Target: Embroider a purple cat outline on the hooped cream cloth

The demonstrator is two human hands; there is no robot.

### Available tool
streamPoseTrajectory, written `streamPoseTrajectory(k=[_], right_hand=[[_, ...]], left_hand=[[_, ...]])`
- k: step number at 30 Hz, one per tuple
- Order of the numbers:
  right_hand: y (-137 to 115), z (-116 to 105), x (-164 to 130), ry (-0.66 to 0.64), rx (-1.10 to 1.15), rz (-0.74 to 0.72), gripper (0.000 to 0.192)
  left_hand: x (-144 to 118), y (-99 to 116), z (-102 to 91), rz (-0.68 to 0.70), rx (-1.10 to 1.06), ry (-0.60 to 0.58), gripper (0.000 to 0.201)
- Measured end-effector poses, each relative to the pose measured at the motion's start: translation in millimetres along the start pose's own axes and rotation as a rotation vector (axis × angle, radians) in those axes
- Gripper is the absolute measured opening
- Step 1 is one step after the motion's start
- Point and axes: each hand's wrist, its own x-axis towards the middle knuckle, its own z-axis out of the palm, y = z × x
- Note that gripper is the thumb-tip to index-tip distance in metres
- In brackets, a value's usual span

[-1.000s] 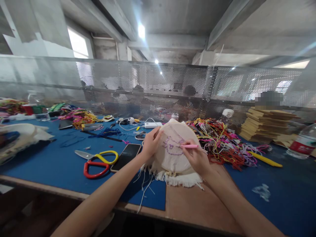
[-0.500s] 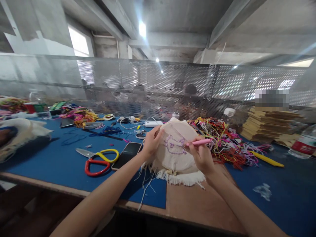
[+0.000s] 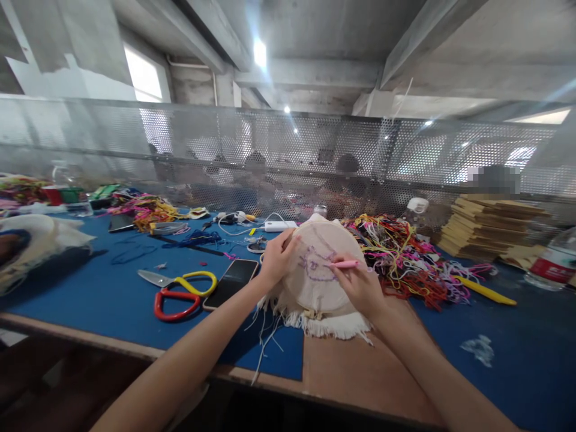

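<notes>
Spreading across the view, the long blue-covered worktable (image 3: 112,300) bears a tangled heap of multicoloured threads (image 3: 400,258) just right of the round cream cloth stretched in an embroidery hoop (image 3: 315,282), which stands tilted near the table's front edge with a purple outline stitched on it. Left hand (image 3: 275,259) clasps the hoop's left rim, fingers closed on it, while the right hand (image 3: 357,287) pinches a slim pink punch-needle pen (image 3: 344,264) with its tip against the purple stitching. Red-and-yellow-handled scissors (image 3: 180,292) and a black phone (image 3: 230,276) lie just left of the hoop.
</notes>
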Motion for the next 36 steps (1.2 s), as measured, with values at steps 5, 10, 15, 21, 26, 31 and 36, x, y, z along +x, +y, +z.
streamPoseTrajectory(k=[5,10,15,21,26,31,36], right_hand=[[5.7,-2.6,-3.8,0.068,0.203,0.102,0.018],[6.4,-5.1,-5.0,0.094,0.266,0.157,0.019],[6.1,-6.4,-4.0,0.103,0.253,0.154,0.018],[7.2,-6.1,-5.5,0.138,0.256,0.122,0.018],[6.3,-5.4,-5.5,0.169,0.273,0.106,0.017],[5.0,-5.5,-4.9,0.185,0.303,0.109,0.014],[2.8,-5.8,-4.4,0.157,0.251,0.082,0.019]], left_hand=[[1.1,-5.5,1.9,0.008,-0.046,0.010,0.034],[1.2,-5.6,1.9,0.021,-0.055,0.009,0.033],[1.3,-6.7,2.3,0.029,-0.059,0.002,0.033],[1.5,-9.9,3.4,0.016,-0.059,0.006,0.033],[0.6,-9.3,2.8,0.003,-0.050,0.002,0.034],[0.0,-10.1,3.6,-0.028,-0.032,0.000,0.034],[-0.2,-10.8,4.0,-0.037,-0.032,0.005,0.034]])
